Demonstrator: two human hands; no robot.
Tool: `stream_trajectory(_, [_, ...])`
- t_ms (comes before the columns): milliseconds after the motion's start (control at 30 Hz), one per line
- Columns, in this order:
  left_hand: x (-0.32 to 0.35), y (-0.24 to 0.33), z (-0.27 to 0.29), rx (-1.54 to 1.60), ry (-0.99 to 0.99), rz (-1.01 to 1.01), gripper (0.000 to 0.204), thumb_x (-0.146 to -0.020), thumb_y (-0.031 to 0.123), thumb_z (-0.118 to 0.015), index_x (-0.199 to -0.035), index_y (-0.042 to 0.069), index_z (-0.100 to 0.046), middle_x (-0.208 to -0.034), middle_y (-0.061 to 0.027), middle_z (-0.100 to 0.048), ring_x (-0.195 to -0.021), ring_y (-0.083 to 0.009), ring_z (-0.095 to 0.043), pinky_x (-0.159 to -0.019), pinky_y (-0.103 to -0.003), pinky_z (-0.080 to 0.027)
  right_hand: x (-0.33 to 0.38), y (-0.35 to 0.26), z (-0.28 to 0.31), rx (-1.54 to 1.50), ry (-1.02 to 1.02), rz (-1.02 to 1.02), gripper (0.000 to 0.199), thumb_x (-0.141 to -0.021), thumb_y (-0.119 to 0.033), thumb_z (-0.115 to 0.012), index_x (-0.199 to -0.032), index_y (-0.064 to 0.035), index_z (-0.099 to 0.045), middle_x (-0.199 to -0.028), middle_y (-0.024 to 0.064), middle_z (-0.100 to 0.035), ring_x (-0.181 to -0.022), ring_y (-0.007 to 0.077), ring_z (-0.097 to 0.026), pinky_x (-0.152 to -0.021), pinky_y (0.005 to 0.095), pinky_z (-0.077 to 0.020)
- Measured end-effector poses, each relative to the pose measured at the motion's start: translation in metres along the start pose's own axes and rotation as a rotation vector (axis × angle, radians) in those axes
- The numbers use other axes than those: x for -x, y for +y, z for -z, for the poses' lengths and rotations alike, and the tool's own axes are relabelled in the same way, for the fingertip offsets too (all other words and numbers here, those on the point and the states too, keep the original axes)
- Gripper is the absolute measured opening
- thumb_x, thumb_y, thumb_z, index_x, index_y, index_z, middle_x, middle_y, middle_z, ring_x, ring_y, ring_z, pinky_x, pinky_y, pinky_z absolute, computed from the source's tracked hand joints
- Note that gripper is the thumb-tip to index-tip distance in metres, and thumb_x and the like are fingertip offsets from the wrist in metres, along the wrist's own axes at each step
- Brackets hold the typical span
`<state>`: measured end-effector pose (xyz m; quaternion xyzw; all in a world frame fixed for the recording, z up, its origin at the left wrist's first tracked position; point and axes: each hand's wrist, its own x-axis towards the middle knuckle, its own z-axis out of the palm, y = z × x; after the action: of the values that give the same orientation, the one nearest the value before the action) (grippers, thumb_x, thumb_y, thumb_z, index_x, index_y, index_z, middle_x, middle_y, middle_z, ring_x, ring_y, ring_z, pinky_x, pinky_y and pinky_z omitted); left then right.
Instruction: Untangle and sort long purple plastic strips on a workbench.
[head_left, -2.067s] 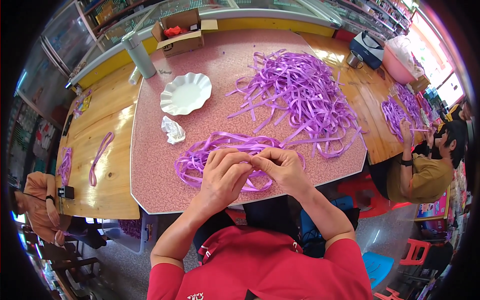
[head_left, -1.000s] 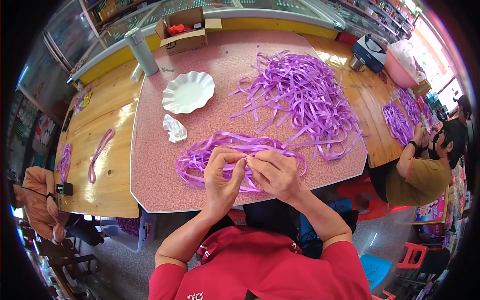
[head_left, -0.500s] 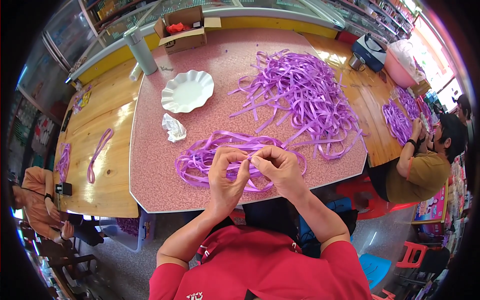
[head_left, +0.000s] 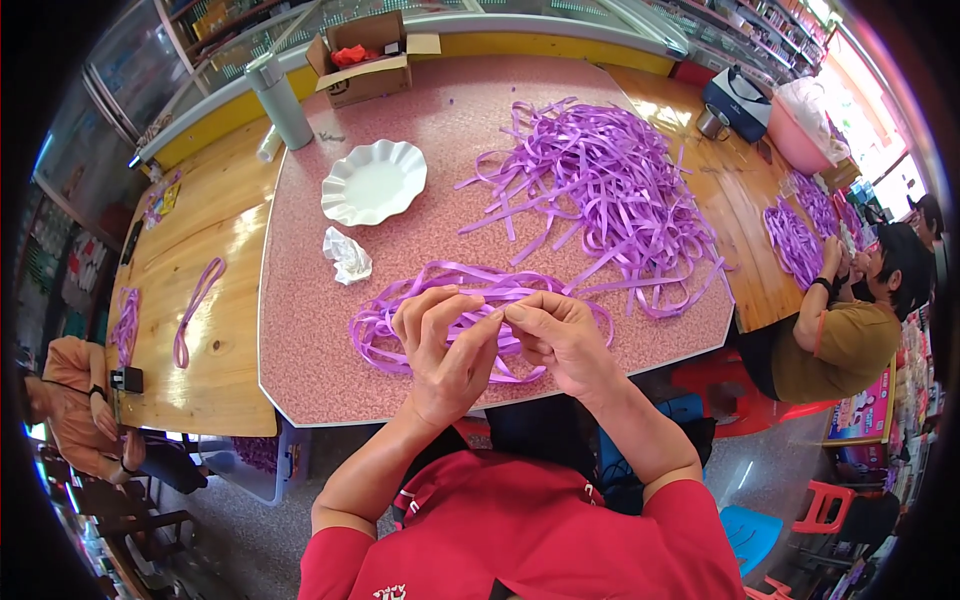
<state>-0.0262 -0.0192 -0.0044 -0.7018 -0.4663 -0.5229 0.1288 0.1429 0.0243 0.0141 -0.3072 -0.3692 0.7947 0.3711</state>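
Observation:
Above the near edge of the pink table, my left hand (head_left: 447, 350) and my right hand (head_left: 562, 342) meet at their fingertips. A small bit of purple ribbon seems pinched between them, mostly hidden by the fingers. The left hand's upper fingers are lifted apart from its pinch; the right hand's thumb and forefinger press together, with the other fingers curled. Under and behind both hands lies a loose coil of purple ribbons (head_left: 385, 350). Farther off to the right spreads a large tangled heap of purple ribbons (head_left: 610, 180), with strands trailing toward the coil.
Left of the heap are a scalloped white plate (head_left: 374, 184), a crumpled tissue (head_left: 347, 257), a grey-green flask (head_left: 280, 105) and an open cardboard box (head_left: 368, 80). A ribbon loop (head_left: 198, 312) lies on the left wooden table. People sit at left and right.
My left hand's upper fingers have lifted and spread away from the pinch, shifting slightly left. The right hand has barely moved. The coil and heap lie as before.

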Motion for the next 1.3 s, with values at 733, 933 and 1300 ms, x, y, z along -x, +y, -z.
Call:
stream_trajectory(733, [0.002, -0.002, -0.004, 0.4, -0.199, 0.403, 0.021, -0.076, 0.003, -0.074, -0.092, 0.006, -0.061, -0.107, -0.0091, -0.06, -0.107, -0.0288, -0.057, -0.093, -0.042, -0.041, -0.004, 0.012, 0.001, 0.61, 0.043, 0.495, 0.01, -0.096, -0.009, -0.066, -0.093, -0.0002, -0.068, -0.078, -0.0037, -0.06, -0.062, -0.0006, -0.045, -0.053, 0.0179, -0.0331])
stream_trajectory(933, [0.002, -0.005, -0.015, 0.061, -0.041, 0.037, 0.034, -0.065, 0.0, -0.073, -0.092, 0.011, -0.056, -0.1, -0.0068, -0.059, -0.1, -0.0294, -0.058, -0.088, -0.045, -0.039, -0.003, 0.009, -0.002, 0.216, 0.065, 0.131, 0.012, -0.097, -0.015, -0.065, -0.091, -0.0054, -0.068, -0.072, -0.0053, -0.056, -0.056, 0.0003, -0.043, -0.048, 0.02, -0.0328])
stream_trajectory(1300, [0.003, -0.011, -0.017, 0.047, -0.031, -0.035, 0.033, -0.072, 0.004, -0.077, -0.1, 0.012, -0.062, -0.097, -0.004, -0.06, -0.096, -0.0256, -0.06, -0.09, -0.043, -0.038, -0.003, 0.009, 0.002, 0.066, 0.088, 0.08, 0.013, -0.098, -0.018, -0.064, -0.092, -0.0061, -0.068, -0.066, -0.0073, -0.05, -0.052, 0.0003, -0.039, -0.046, 0.0188, -0.0307])
